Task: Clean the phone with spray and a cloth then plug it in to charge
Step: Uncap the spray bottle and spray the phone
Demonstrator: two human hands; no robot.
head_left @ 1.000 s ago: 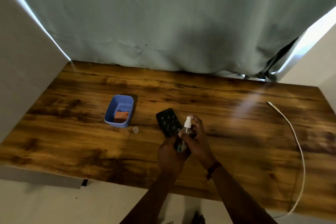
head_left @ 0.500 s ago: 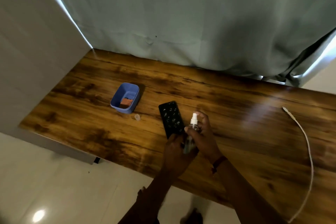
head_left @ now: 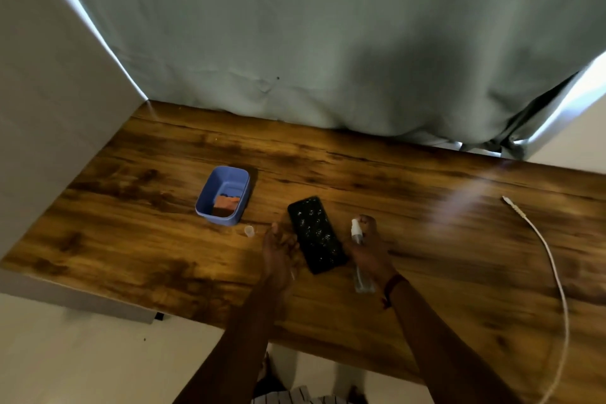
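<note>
A black phone (head_left: 315,233) lies flat on the wooden table (head_left: 442,239), its surface dotted with bright droplets. My right hand (head_left: 369,249) is just right of it, shut on a small clear spray bottle (head_left: 357,241) with a white nozzle. My left hand (head_left: 278,249) is at the phone's left edge, fingers apart and holding nothing. A blue tub (head_left: 216,180) to the left holds an orange cloth (head_left: 226,203). A small clear cap (head_left: 249,230) sits near the tub. A white charging cable (head_left: 554,272) curves along the right side.
A grey-green curtain (head_left: 328,43) hangs behind the table. A pale wall (head_left: 49,108) bounds the left side. The table's near edge runs diagonally, with light floor (head_left: 82,354) below it.
My hands have separated: the left one let go of the phone's lower end and slid to its left side, the right one with the bottle moved right. The phone now lies fully uncovered.
</note>
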